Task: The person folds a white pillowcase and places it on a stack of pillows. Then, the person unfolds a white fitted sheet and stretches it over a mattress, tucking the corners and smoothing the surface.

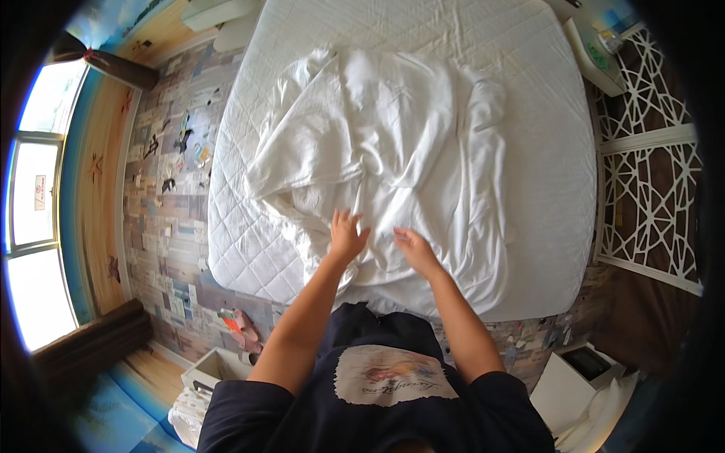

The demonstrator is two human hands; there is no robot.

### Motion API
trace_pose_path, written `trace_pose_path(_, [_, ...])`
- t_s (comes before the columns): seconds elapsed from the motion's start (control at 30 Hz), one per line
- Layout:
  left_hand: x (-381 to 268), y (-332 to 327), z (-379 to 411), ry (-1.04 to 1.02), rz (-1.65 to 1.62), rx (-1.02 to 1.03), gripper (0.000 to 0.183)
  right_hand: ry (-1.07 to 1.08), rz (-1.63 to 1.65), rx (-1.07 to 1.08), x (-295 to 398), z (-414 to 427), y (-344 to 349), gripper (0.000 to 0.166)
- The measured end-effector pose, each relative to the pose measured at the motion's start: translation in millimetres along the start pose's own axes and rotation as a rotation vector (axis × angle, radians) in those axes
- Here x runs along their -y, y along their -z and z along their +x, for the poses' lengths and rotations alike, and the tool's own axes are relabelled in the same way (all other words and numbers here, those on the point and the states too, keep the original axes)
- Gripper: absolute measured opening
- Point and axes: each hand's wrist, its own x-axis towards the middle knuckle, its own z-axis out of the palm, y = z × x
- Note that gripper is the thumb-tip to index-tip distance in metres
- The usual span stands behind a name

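Observation:
A rumpled white bed sheet or duvet cover point(396, 119) lies bunched in loose folds over the middle and near part of a mattress point(544, 170). The mattress has a quilted white covering. My left hand point(346, 235), fingers spread, is over the near middle of the cloth. To its right, my right hand point(413, 248) is over the same cloth with its fingers partly bent and the thumb side turned inward. I see no fabric pinched in either hand. Whether the fingertips touch the cloth is hard to tell.
Scraps litter the wood-patterned floor point(170, 226) left of the bed, and pink footwear point(243, 331) lies near its left corner. White lattice panels point(648, 209) stand at the right. A white cabinet point(572, 368) is behind right, an open white drawer point(218, 365) behind left.

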Motion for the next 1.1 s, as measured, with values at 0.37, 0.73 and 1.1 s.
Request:
trace_pose_path(0.37, [51.9, -40.4, -163.7, 0.441, 0.103, -0.135, 0.064, 0.0, -0.342, -0.025, -124.2, 12.0, -119.7, 0.033])
trace_pose_path(0.73, [101.7, -5.2, -214.9, 0.654, -0.486, -0.535, 0.023, 0.084, -0.643, -0.087, -103.9, 101.1, -171.1, 0.05])
trace_pose_path(1.1, [85.9, 60.7, -225.3, 0.558, -0.325, -0.661, 0.033, 0.03, -0.014, 0.092, 18.9, -36.1, -164.9, 0.014])
